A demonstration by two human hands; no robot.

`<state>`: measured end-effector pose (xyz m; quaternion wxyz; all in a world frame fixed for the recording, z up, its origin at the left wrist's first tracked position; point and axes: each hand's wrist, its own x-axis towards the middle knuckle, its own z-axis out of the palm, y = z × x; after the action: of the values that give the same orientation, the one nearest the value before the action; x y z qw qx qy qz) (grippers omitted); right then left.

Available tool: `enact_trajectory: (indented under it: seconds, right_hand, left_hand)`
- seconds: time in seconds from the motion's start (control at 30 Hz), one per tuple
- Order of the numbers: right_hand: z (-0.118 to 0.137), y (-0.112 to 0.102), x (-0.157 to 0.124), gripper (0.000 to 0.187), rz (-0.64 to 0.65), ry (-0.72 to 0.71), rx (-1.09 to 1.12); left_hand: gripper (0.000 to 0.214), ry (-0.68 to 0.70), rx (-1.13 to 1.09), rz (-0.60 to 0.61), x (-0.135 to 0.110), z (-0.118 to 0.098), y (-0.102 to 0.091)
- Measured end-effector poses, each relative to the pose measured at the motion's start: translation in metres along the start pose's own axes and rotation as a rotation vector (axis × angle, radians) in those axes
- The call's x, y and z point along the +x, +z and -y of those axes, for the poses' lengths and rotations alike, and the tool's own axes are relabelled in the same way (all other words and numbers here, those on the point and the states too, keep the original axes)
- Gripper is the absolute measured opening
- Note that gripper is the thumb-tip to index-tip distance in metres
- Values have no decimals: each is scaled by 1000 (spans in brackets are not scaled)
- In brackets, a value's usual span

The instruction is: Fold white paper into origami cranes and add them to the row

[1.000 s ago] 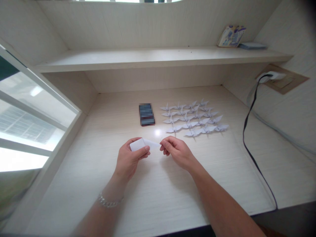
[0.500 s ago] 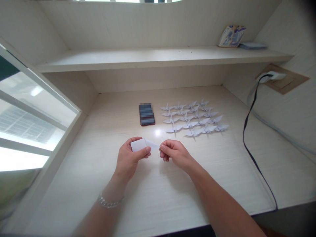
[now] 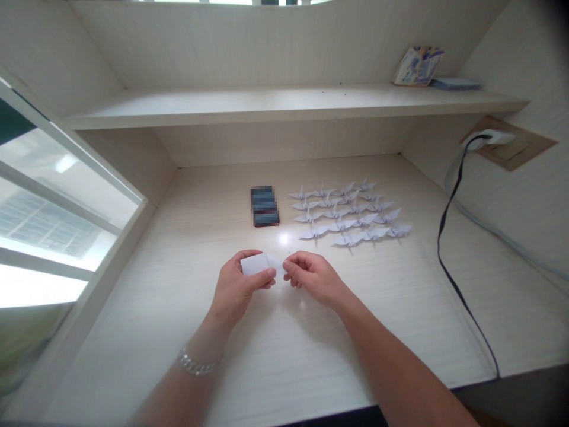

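Bench [image 3: 288, 367] holds about twenty paper cranes [image 3: 349, 213]; left hand [image 3: 235, 284] grips folded white paper [image 3: 254, 264], right hand [image 3: 313, 277] pinches its narrow end.

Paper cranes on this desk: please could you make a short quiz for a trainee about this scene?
1. Multiple choice: what does the left hand hold?
A) a folded white paper
B) the black cable
C) a paper crane

2. True or false: the rows of origami paper cranes lie to the right of the pixelated stack.

3. Which wrist wears the metal chain bracelet?

Key: 1. A; 2. True; 3. Left.
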<state>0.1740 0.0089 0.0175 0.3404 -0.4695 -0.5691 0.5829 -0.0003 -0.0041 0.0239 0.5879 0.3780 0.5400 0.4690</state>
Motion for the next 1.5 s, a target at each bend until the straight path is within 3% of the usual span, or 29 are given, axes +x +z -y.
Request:
enact_trajectory:
  seconds: [0.17, 0.37, 0.6, 1.23, 1.5]
  right_hand:
    - [-4, 9, 3, 25, 14, 80, 74]
    - [-5, 8, 3, 24, -59, 110, 126]
    - [-5, 8, 2, 24, -57, 102, 128]
    - [-4, 11, 1, 26, -78, 69, 127]
    - [-6, 13, 3, 29, -37, 186, 290]
  left_hand:
    - [52, 26, 73, 35, 1, 5, 0]
    - [49, -36, -69, 86, 3, 4, -2]
    - [53, -60, -106, 110, 1, 1, -2]
    - [52, -65, -76, 71, 1, 4, 3]
    - [38, -8, -22, 40, -1, 2, 3]
